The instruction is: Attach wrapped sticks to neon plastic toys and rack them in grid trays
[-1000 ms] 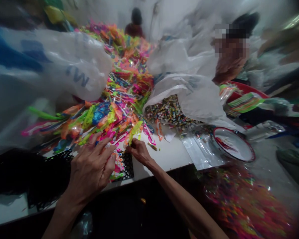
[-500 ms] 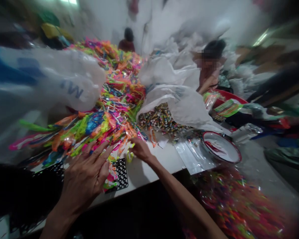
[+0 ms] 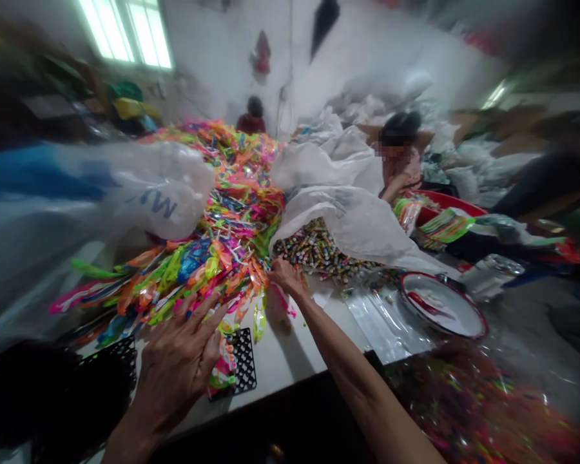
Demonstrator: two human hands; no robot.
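My left hand (image 3: 181,357) lies with fingers spread at the near edge of a big heap of bright plastic-wrapped toys (image 3: 212,225), resting on a few of them beside a black mesh tray (image 3: 241,357). My right hand (image 3: 284,276) reaches farther out with fingers closed, at the edge of a pile of small coloured pieces (image 3: 319,248) that spills from a white plastic bag (image 3: 352,222). What those fingers hold is hidden. A yellow-green wrapped toy (image 3: 260,319) hangs just below and left of that hand. The white table (image 3: 280,361) shows between my arms.
A large clear bag (image 3: 77,206) bulges at the left. Clear sleeves (image 3: 377,316) and a red-rimmed white dish (image 3: 442,306) lie at the right. A person (image 3: 399,161) sits across the table, another person (image 3: 252,117) farther back. More colourful toys (image 3: 464,412) fill the lower right.
My right hand has moved away from me, from the table beside the mesh tray to the edge of the small-pieces pile. My left hand has spread its fingers. The view has tilted upward.
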